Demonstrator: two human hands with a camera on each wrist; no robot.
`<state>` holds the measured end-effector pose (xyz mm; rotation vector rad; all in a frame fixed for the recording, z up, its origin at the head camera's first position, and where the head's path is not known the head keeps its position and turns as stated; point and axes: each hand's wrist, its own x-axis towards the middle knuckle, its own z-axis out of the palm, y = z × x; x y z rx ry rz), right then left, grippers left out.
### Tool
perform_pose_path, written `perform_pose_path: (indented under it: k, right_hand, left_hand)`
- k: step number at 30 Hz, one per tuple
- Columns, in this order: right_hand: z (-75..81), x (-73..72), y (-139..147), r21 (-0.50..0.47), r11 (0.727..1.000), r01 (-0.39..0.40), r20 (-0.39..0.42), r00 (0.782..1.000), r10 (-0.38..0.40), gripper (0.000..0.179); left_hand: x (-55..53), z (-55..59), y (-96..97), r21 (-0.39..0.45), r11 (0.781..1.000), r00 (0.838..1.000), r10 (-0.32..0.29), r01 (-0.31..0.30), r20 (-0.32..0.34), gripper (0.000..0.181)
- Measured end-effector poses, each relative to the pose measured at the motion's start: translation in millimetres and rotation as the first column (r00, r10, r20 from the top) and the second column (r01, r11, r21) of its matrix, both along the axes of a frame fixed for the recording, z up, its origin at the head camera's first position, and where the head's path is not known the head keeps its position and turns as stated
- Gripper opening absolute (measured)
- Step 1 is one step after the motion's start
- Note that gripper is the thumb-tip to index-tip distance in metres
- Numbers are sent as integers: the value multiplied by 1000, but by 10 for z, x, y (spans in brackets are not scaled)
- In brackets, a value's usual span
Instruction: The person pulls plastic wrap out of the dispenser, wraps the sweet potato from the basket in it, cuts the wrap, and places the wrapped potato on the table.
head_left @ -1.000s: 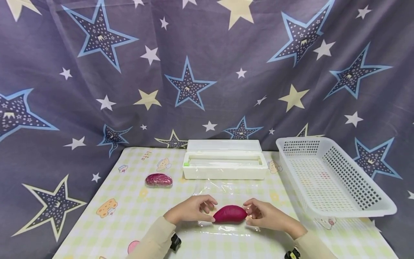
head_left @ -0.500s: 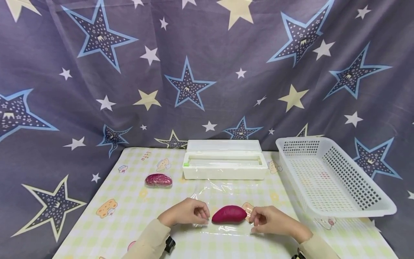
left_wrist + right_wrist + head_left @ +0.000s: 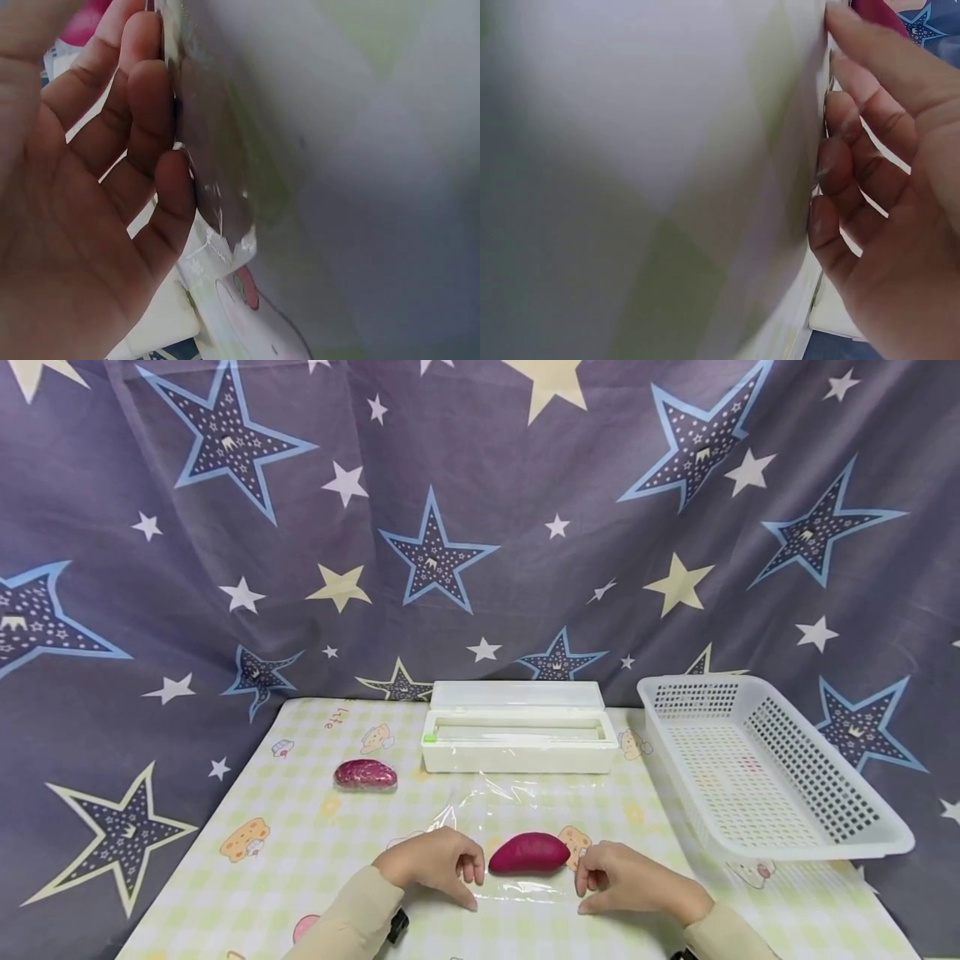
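Note:
A smooth magenta sweet potato point(image 3: 529, 853) lies on a sheet of clear cling film point(image 3: 491, 797) spread on the table. In the head view my left hand point(image 3: 435, 865) is just left of it, with bent fingers and the thumb apart from them. The left wrist view shows its fingertips touching the cling film point(image 3: 214, 187) at the tabletop. My right hand point(image 3: 630, 881) is to the right of the sweet potato, fingertips down at the table and thumb apart. Neither hand touches the sweet potato. Whether the right fingertips touch the film is unclear.
Behind the film stands a white cling film dispenser point(image 3: 517, 756) with its lid up. A film-wrapped reddish-purple piece point(image 3: 365, 774) lies at the left. On the right is a white perforated plastic basket point(image 3: 825, 850). A checked cloth point(image 3: 300, 835) covers the table; a starry curtain hangs behind.
Both hands have come away from the ends of the sweet potato and moved lower, toward the near edge of the film. The sweet potato has stayed in about the same place.

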<state>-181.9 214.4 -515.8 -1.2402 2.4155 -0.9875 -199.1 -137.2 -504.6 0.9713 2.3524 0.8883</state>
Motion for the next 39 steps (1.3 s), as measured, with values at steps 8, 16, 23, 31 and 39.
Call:
perform_pose_path:
  k: [8, 16, 23, 31, 39]
  right_hand:
    - [7, 24, -12, -8, 1000, -13, -10, 1000, 13, 12]
    - [7, 13, -32, -54, 998, 23, 41, 999, -20, 13]
    - [27, 21, -24, -85, 994, 63, 25, 998, -61, 4]
    - [12, -2, -7, -144, 987, 73, 2, 997, -73, 12]
    - [10, -33, 2, -135, 991, 20, -71, 997, -29, 48]
  left_hand:
    - [-16, -23, 12, 6, 1000, 1000, 6, -6, 1, 15]
    - [-43, -17, -10, 57, 998, 999, -21, 22, -26, 19]
    - [-49, 6, -13, 120, 993, 999, -11, 16, -39, 21]
    - [-78, -10, -25, 132, 991, 1000, 7, -5, -16, 32]
    - [-112, -31, -5, 153, 988, 997, -17, 28, -71, 48]
